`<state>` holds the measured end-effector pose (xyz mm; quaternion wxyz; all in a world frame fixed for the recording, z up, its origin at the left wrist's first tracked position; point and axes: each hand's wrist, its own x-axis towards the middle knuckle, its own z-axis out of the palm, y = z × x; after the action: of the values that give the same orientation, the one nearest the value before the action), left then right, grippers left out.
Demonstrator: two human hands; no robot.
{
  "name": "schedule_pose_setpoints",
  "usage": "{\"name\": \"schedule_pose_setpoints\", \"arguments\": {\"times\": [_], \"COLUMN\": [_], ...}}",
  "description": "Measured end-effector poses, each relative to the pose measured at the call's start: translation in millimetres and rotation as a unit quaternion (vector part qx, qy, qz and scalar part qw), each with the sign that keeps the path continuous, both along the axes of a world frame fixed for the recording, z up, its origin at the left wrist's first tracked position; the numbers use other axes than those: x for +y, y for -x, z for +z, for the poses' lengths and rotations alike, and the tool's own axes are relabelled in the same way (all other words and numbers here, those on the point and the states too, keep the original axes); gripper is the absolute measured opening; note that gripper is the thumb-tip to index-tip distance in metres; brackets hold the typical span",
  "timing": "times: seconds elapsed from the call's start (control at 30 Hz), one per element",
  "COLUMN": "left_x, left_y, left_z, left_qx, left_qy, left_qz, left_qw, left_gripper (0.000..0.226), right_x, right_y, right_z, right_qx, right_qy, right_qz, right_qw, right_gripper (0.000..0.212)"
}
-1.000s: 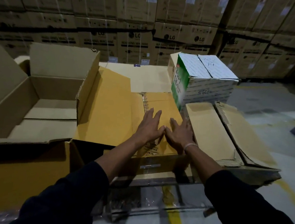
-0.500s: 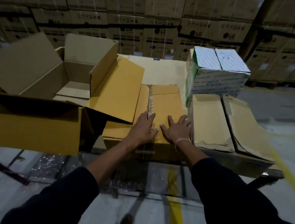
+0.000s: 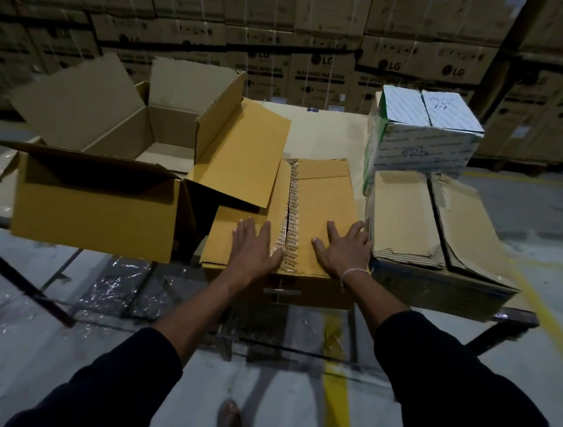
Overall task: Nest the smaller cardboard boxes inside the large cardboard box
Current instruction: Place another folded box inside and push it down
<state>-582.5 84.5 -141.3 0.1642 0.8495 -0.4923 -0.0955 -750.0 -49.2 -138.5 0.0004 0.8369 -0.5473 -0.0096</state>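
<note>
The large open box [image 3: 109,152] stands left of the hands, one flap overlapping the taped box [image 3: 321,203]. Left hand [image 3: 254,245] and right hand [image 3: 341,248] press flat on that taped top, fingers straight, gripping nothing. Right of them: a worn carton [image 3: 407,220].

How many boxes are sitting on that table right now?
4: the large open box at left, the taped box under both hands, the torn-flap box at right, the white box behind it.
</note>
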Motion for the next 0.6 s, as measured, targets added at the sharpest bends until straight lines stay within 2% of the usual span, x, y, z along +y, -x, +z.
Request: {"name": "schedule_pose_setpoints", "arguments": {"times": [0.2,0.4,0.53,0.6], "left_x": [19.3,26.8,31.5,35.1], "left_y": [-32.4,-51.1,-51.1,-60.9], "left_z": [-5.6,4.8,7.3,4.6], "left_qx": [-0.039,0.084,0.093,0.100], "left_qy": [-0.011,-0.032,-0.076,-0.090], "left_qz": [0.081,0.139,0.148,0.150], "left_qw": [0.996,0.986,0.982,0.979], "left_gripper": [0.083,0.080,0.087,0.093], "right_x": [2.8,4.6,13.4,20.3], "right_y": [-0.5,-2.1,4.3,7.5], "right_z": [3.0,4.5,6.2,5.2], "right_qx": [0.001,-0.005,-0.025,-0.064], "right_qy": [-0.010,-0.049,-0.087,-0.096], "right_qz": [-0.007,-0.019,-0.013,-0.025], "right_qw": [1.000,0.999,0.996,0.993], "right_gripper": [0.076,0.079,0.086,0.093]}}
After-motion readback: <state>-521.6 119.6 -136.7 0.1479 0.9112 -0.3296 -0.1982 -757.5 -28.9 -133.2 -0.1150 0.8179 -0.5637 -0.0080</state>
